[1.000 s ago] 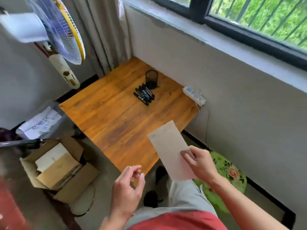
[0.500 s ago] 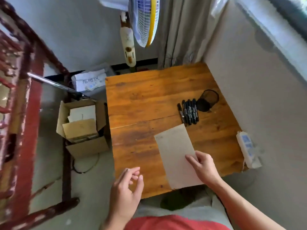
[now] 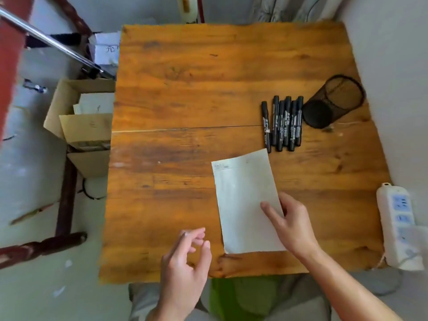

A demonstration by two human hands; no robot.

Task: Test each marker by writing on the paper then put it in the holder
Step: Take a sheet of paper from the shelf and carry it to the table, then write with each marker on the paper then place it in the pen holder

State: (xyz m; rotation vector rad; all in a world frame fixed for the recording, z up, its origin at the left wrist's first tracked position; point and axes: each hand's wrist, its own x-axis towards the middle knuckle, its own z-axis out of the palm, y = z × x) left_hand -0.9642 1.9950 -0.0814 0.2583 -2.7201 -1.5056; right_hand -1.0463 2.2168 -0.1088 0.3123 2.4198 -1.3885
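1. Near the front edge of the wooden worktop lies the paper, flat, its long side running away from the person.
2. Right hand rests on the paper's right edge, thumb on top, its grip pinching the sheet.
3. Left hand hovers over the worktop's front edge left of the paper, fingers loosely curled, grip released and holding nothing.
4. Six black markers lie side by side beyond the paper, capped.
5. Black mesh holder stands just right of them.
6. White power strip sits at the worktop's right edge.
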